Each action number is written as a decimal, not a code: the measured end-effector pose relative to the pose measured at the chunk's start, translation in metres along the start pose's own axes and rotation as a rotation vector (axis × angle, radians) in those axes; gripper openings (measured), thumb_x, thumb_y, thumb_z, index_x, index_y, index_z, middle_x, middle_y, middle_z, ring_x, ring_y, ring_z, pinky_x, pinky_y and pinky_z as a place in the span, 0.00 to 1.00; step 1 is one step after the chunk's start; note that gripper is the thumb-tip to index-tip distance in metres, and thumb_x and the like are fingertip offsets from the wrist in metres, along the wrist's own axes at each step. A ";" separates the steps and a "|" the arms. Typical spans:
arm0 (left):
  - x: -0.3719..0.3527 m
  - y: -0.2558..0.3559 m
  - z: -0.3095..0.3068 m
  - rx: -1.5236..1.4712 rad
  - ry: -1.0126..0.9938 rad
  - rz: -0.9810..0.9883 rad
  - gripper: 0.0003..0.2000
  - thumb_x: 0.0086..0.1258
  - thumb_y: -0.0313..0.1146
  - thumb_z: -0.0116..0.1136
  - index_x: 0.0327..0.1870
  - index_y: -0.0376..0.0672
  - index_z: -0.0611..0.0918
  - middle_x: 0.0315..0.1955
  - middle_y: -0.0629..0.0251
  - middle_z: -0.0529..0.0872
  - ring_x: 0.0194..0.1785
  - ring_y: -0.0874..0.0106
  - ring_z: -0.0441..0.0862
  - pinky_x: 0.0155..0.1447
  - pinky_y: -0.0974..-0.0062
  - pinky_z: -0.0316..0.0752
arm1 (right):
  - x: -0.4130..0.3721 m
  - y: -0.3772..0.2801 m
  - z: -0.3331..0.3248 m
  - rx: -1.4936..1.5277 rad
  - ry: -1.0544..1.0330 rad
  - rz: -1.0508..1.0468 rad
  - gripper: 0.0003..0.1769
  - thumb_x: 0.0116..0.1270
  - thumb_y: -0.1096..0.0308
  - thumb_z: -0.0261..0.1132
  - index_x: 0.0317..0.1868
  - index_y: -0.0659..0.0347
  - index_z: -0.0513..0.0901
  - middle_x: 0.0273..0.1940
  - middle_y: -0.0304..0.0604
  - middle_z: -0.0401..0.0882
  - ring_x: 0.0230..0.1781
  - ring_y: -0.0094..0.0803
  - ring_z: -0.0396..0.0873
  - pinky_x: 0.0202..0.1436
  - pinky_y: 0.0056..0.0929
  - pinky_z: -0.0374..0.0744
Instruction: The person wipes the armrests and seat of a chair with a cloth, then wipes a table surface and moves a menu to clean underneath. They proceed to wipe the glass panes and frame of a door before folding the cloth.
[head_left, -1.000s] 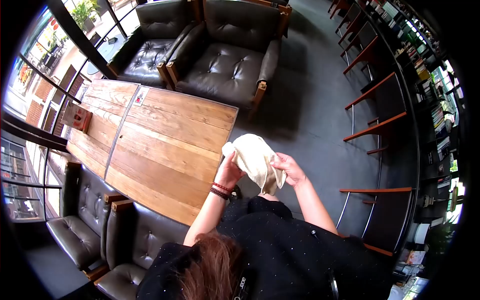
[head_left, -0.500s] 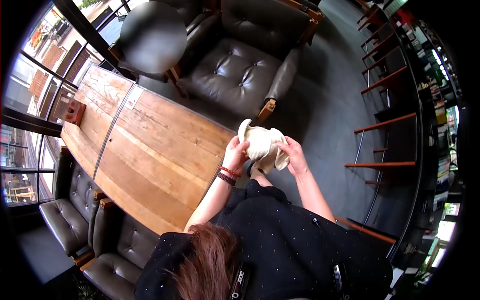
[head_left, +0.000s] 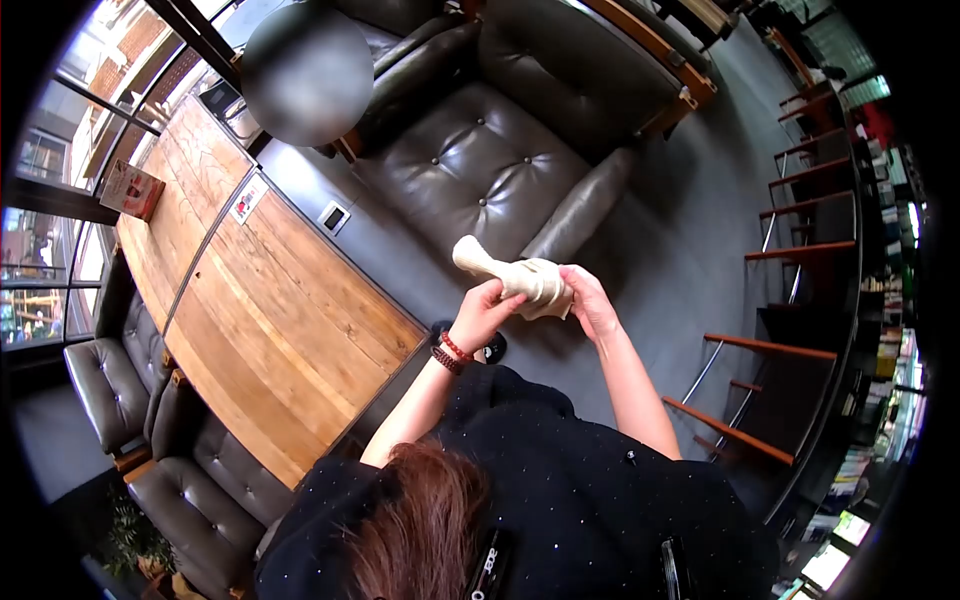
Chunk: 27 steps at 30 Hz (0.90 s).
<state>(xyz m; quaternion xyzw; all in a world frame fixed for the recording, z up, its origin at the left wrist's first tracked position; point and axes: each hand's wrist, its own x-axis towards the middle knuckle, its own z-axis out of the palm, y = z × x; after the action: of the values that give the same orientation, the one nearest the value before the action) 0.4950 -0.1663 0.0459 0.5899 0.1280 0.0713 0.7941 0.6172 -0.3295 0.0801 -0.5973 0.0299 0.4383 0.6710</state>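
A cream knitted hat [head_left: 538, 284], soft and bunched up, is held in the air between my two hands, in front of my body. One end of it flares out to the upper left, beyond my left fingers. My left hand [head_left: 484, 318], with red and dark bead bracelets at the wrist, pinches its lower left side. My right hand [head_left: 592, 302] is closed around its right end, where the fabric is gathered in folds. Part of the hat is hidden behind my fingers.
A long wooden table [head_left: 290, 320] stands to my left, with a red and white sign box [head_left: 132, 192] and a small card [head_left: 248, 200] on it. Ahead is a dark leather armchair [head_left: 480, 165]. Chairs [head_left: 770, 395] line the right side.
The hat has gone from spread out to a more gathered, folded shape, stretched sideways between my hands. My view has shifted, bringing the armchair nearer and the table further left.
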 end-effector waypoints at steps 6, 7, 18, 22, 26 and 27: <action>0.049 0.040 -0.020 0.487 -0.018 0.158 0.10 0.61 0.35 0.60 0.33 0.36 0.80 0.27 0.52 0.80 0.30 0.60 0.79 0.35 0.68 0.72 | 0.062 -0.021 0.006 -0.226 -0.242 0.041 0.25 0.54 0.73 0.65 0.54 0.64 0.70 0.42 0.41 0.79 0.43 0.25 0.76 0.48 0.24 0.74; 0.057 0.039 -0.023 0.495 -0.003 0.118 0.10 0.61 0.35 0.61 0.30 0.36 0.79 0.24 0.52 0.79 0.27 0.60 0.78 0.33 0.67 0.71 | 0.064 -0.034 0.010 -0.224 -0.229 0.110 0.28 0.52 0.78 0.61 0.56 0.63 0.69 0.43 0.42 0.79 0.43 0.26 0.77 0.50 0.24 0.74; 0.132 0.051 -0.015 0.562 0.009 0.061 0.12 0.62 0.35 0.60 0.26 0.34 0.75 0.23 0.51 0.77 0.25 0.59 0.76 0.32 0.66 0.71 | 0.116 -0.083 0.000 0.052 -0.118 0.100 0.24 0.60 0.77 0.61 0.59 0.60 0.69 0.50 0.43 0.77 0.49 0.27 0.76 0.52 0.23 0.74; 0.160 0.053 0.000 0.473 0.076 0.087 0.14 0.63 0.34 0.60 0.24 0.33 0.72 0.22 0.54 0.75 0.24 0.63 0.73 0.31 0.68 0.69 | 0.138 -0.106 -0.025 -0.101 -0.247 0.139 0.32 0.54 0.80 0.61 0.62 0.60 0.66 0.44 0.43 0.78 0.42 0.25 0.78 0.43 0.19 0.77; 0.177 0.042 0.017 0.313 0.252 0.033 0.12 0.64 0.33 0.60 0.27 0.33 0.74 0.22 0.57 0.75 0.24 0.74 0.71 0.31 0.73 0.68 | 0.162 -0.131 -0.057 -0.251 -0.342 0.084 0.35 0.51 0.83 0.57 0.63 0.60 0.65 0.40 0.40 0.78 0.32 0.18 0.74 0.31 0.12 0.70; 0.180 0.039 0.018 0.335 0.289 0.075 0.11 0.64 0.33 0.61 0.30 0.34 0.76 0.22 0.58 0.76 0.24 0.75 0.71 0.31 0.74 0.69 | 0.165 -0.137 -0.060 -0.262 -0.353 0.074 0.36 0.50 0.83 0.56 0.64 0.60 0.64 0.39 0.39 0.77 0.31 0.18 0.73 0.29 0.12 0.69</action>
<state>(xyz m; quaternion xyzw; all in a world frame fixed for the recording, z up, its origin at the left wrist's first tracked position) 0.6741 -0.1241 0.0667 0.7016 0.2282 0.1623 0.6552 0.8333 -0.2746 0.0759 -0.5919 -0.1237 0.5605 0.5659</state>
